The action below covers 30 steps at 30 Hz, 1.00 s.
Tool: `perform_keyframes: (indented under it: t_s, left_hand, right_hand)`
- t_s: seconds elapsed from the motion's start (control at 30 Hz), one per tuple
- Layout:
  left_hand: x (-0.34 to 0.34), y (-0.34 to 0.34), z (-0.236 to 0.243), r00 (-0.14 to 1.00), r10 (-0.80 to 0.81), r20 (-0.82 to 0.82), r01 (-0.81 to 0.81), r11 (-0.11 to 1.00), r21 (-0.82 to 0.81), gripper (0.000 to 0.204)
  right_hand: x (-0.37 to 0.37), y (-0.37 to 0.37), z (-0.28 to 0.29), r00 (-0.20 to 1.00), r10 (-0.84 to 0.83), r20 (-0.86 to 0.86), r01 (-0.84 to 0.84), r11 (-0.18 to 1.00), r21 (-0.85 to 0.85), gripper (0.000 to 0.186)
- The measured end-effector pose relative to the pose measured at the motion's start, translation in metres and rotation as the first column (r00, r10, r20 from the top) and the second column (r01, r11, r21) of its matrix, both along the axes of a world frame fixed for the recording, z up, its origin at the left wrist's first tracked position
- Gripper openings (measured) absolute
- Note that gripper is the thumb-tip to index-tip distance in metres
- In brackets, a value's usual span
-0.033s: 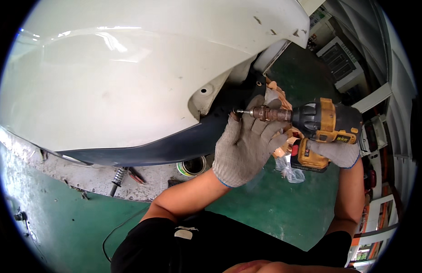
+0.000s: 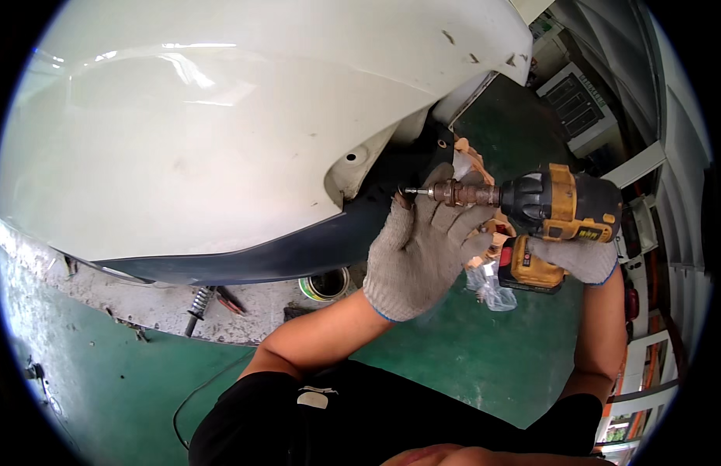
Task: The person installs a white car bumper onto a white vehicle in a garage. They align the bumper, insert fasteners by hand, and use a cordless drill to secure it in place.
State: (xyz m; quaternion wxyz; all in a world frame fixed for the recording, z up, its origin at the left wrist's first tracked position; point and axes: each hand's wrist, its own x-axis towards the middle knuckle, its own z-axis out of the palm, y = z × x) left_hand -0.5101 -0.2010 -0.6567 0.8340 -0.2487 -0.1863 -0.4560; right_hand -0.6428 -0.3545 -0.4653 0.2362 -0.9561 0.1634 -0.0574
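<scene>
My right hand (image 2: 582, 260), in a grey knit glove, grips the handle of a yellow and black cordless impact driver (image 2: 562, 203). The tool lies level and points left, its battery hanging below. A rusty brown chuck extension (image 2: 467, 193) carries a thin silver bit (image 2: 417, 190). Palm up, my gloved left hand (image 2: 430, 241) is open beneath it, fingers spread behind the extension and thumb beside the bit's tip. That tip meets the dark edge of the car's lower trim (image 2: 298, 252); any fastener there is too small to make out.
A white car body panel (image 2: 197, 147) fills the upper left. Beneath it, a worn grey platform (image 2: 251, 311) holds a shock absorber spring (image 2: 199, 307), red-handled pliers (image 2: 231, 301) and an open can (image 2: 326, 283). Clear plastic (image 2: 492, 287) lies beyond my left wrist. A cable (image 2: 197, 388) crosses the green floor.
</scene>
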Motion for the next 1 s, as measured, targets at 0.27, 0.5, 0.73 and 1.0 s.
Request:
perform_keyframes:
  t_s: [0.27,0.5,0.73,1.0]
  left_hand:
    - [0.004,-0.004,-0.008,0.999,-0.034,0.022,0.037,0.991,-0.131,0.065]
    - [0.007,-0.004,-0.006,0.999,0.012,0.037,-0.005,0.986,-0.169,0.07]
    - [0.009,-0.006,-0.01,0.996,0.071,0.06,-0.057,0.978,-0.2,0.062]
    - [0.005,-0.011,-0.012,1.0,0.0,0.025,0.006,0.969,-0.245,0.058]
  right_hand:
    - [0.05,0.046,0.056,0.988,-0.066,-0.142,0.003,0.914,-0.406,0.058]
    - [0.077,0.066,0.078,0.965,-0.147,-0.215,0.039,0.898,-0.438,0.054]
    - [0.089,0.079,0.083,0.948,-0.199,-0.249,0.064,0.884,-0.464,0.051]
    - [0.095,0.089,0.088,0.936,-0.226,-0.268,0.08,0.882,-0.464,0.047]
